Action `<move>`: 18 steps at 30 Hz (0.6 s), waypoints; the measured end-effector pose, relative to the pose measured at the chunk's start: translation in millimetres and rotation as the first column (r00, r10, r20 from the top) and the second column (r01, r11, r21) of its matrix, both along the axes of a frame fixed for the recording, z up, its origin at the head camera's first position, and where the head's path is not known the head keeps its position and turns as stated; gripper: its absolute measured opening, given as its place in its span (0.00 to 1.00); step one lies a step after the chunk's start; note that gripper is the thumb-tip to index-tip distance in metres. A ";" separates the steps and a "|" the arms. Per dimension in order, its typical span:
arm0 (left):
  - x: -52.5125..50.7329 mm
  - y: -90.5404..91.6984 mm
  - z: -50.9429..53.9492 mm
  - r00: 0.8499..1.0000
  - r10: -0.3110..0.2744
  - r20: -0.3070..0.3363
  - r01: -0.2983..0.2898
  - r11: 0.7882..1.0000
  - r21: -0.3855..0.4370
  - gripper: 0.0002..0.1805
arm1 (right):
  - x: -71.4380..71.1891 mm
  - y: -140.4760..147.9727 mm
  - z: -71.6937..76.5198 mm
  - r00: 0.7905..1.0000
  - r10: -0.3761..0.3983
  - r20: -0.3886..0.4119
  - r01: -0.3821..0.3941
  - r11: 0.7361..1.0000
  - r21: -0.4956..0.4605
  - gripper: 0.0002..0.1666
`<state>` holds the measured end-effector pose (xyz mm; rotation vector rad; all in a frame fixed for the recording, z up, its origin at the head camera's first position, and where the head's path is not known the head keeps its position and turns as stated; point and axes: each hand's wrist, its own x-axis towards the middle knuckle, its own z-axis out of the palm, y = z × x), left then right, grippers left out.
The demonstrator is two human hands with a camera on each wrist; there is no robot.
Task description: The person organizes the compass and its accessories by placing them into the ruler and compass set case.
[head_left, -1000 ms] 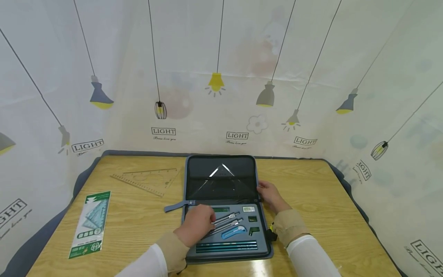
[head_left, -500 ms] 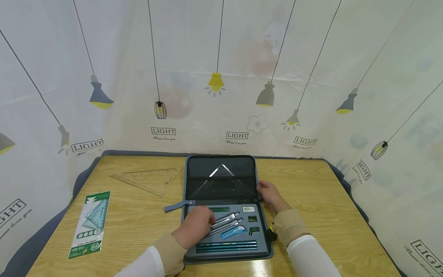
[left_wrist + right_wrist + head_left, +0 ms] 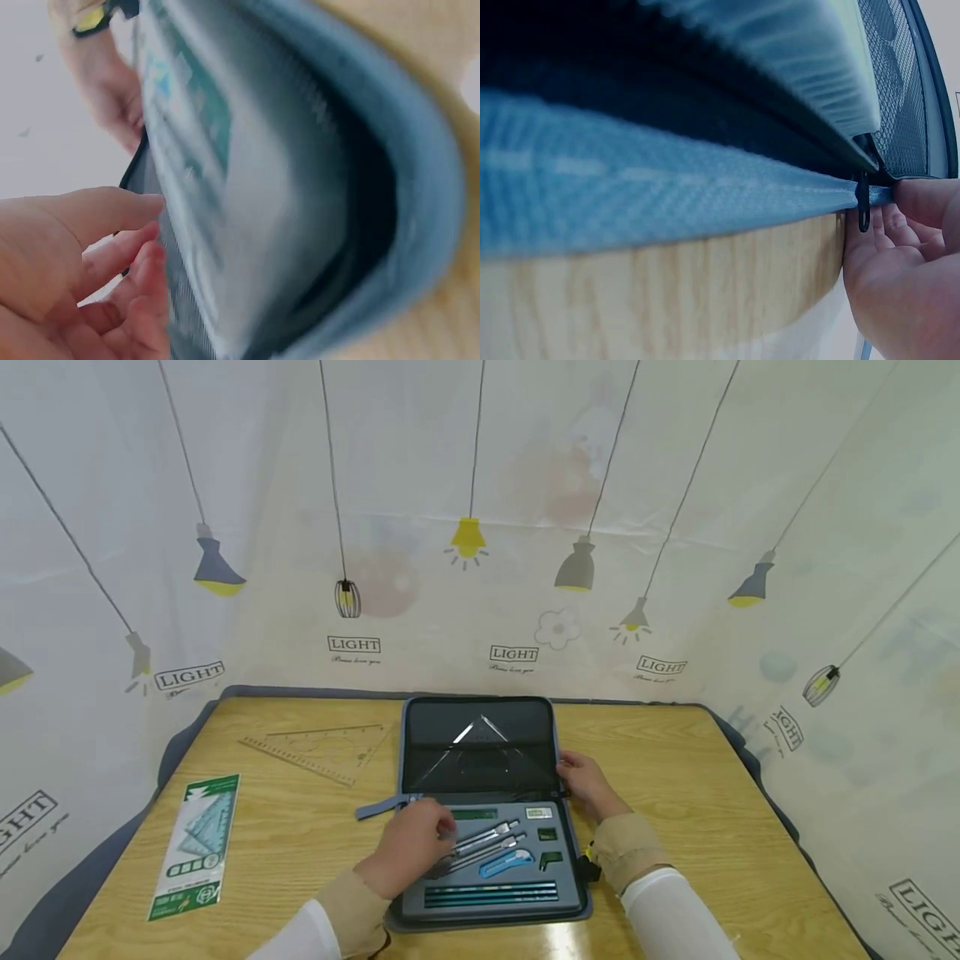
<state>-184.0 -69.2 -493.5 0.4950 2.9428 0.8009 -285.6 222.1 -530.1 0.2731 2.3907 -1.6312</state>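
An unzipped blue-grey case (image 3: 491, 920) lies on the table, its dark mesh lid (image 3: 431, 718) raised at the back. In its grey tray sit two metal compasses (image 3: 491, 842), a blue utility knife (image 3: 507, 862), several teal pencils (image 3: 491, 893), a white eraser (image 3: 538, 813) and small dark-green pieces (image 3: 548, 834). My left hand (image 3: 411, 845) hovers over the tray's left side at the compasses' left ends, fingers bent; the tray edge hides its fingertips in the left wrist view. My right hand (image 3: 588, 783) pinches the case's right edge near the hinge, thumb above, fingers below (image 3: 900, 232).
A clear set square (image 3: 315, 752) lies on the table left of the lid. Farther left is a green-and-white packet (image 3: 197, 845) picturing set squares. A grey strap (image 3: 378, 807) sticks out from the case's left side. Lamp-patterned cloth (image 3: 480, 610) rises behind the table.
My left hand has drawn back a little to the left and up, uncovering more of the compasses' left ends. The case has shifted slightly at its lower left. My right hand stays in place.
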 end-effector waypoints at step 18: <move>1.0 -181.4 26.5 0.855 0.501 0.131 -0.491 0.865 -0.106 0.49 | -0.9 -0.2 -2.7 1.000 -0.027 0.001 0.027 1.000 -0.010 0.24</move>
